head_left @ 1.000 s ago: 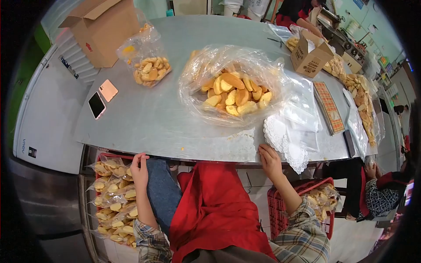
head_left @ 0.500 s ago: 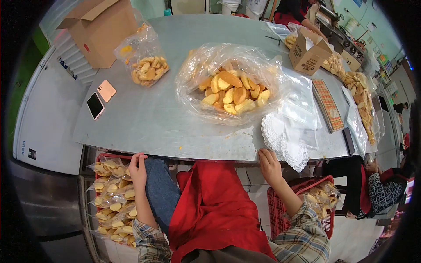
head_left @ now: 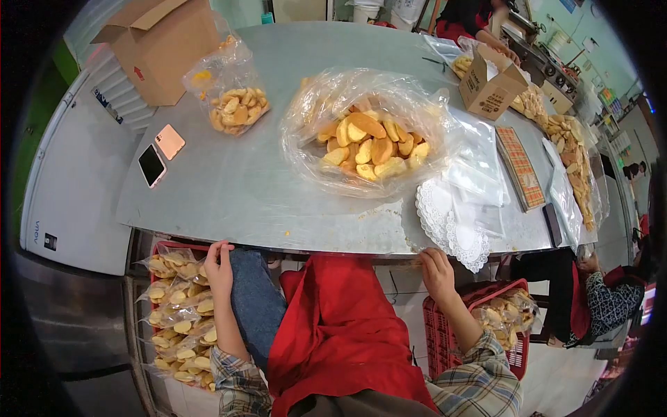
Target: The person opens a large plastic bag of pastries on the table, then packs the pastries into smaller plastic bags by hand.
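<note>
At the table's front edge, my left hand rests with fingers loosely bent and apart, with nothing visible in it. My right hand is just off the same edge, fingers loosely extended and slightly blurred, and I see no object in it. Close to that hand lie white paper doilies and flat clear plastic bags. Beyond them, mid-table, a large open clear bag holds sliced, golden-brown bread-like pieces.
Two phones and a smaller filled bag lie left, near a cardboard box. A small carton and a patterned long box stand right. Red crates with bagged pieces flank my legs. Other people work at right.
My right hand has drawn back from the tabletop edge, slightly to the right and toward me. My left hand stays put. The view has shifted very slightly.
</note>
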Tool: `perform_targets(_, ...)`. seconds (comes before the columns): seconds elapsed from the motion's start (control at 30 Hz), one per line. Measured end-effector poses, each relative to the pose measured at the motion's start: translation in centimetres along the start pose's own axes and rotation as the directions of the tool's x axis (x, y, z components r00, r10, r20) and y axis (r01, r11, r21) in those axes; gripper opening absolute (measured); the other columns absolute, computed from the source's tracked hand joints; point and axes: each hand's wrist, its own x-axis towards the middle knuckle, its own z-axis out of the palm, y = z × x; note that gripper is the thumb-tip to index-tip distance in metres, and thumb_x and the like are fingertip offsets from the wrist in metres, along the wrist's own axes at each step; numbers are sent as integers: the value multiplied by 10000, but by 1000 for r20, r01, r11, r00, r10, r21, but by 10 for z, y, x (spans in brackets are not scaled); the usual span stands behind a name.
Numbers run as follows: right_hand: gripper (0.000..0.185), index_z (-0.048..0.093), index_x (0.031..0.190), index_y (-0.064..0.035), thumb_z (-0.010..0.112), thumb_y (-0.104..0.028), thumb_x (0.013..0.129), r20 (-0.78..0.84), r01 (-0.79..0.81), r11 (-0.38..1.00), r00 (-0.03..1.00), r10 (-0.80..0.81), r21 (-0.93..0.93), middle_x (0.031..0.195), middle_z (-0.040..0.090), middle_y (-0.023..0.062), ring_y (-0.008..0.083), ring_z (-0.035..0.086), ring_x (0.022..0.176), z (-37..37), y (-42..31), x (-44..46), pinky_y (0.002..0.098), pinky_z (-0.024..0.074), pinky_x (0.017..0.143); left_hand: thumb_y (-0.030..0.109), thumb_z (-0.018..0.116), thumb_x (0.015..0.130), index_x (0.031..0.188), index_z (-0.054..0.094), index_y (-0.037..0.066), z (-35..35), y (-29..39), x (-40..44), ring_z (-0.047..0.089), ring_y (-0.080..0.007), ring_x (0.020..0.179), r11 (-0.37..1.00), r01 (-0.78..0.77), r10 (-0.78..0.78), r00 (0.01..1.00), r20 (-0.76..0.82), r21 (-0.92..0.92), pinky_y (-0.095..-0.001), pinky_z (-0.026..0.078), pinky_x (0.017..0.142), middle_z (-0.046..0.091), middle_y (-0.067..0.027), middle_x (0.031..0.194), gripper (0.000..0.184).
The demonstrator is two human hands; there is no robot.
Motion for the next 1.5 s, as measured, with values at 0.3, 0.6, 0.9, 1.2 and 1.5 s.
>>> perform_targets(0.3,161,541,835,-6,578,29,682,-1,-158,985,987,158,-66,849,525,126,291,512,711,-6,-2,-39,350,434,631,134,454,892,903,549,-13,-1,-3,1,544,-109,767,1000,9,-9,1000,10,-14,-231,409,730,607,-51,807,175)
perform_targets(0.6,101,511,838,-14,516,-12,737,31,-216,925,971,237,-314,773,492,125,310,500,689,-2,2,-67,358,431,566,134,472,877,906,554,-20,-8,0,-2,547,-124,773,999,37,-37,999,-25,-20,-244,414,728,616,-67,798,178)
perform_targets(0.9,312,536,1015,-46,577,-29,706,-29,26,992,999,-23,121,1095,504,139,319,496,1004,25,-99,74,386,427,824,148,488,857,899,561,-20,-1,-1,-5,605,-188,719,988,-90,99,993,-66,127,-287,452,659,630,-132,766,188)
perform_targets(1.2,288,570,1085,-70,512,-75,803,165,43,981,983,-74,187,1227,471,160,331,414,1159,86,-54,106,422,333,935,147,522,807,848,572,9,2,8,-12,588,-320,739,955,-169,204,971,-129,242,-375,462,646,604,-163,778,153)
perform_targets(1.5,229,551,1034,22,451,-24,833,58,-159,987,986,157,31,1137,513,200,365,453,1086,31,-29,20,430,349,925,165,504,833,853,569,-4,1,13,-13,584,-302,768,935,-212,246,965,-90,283,-351,452,669,614,-135,793,182)
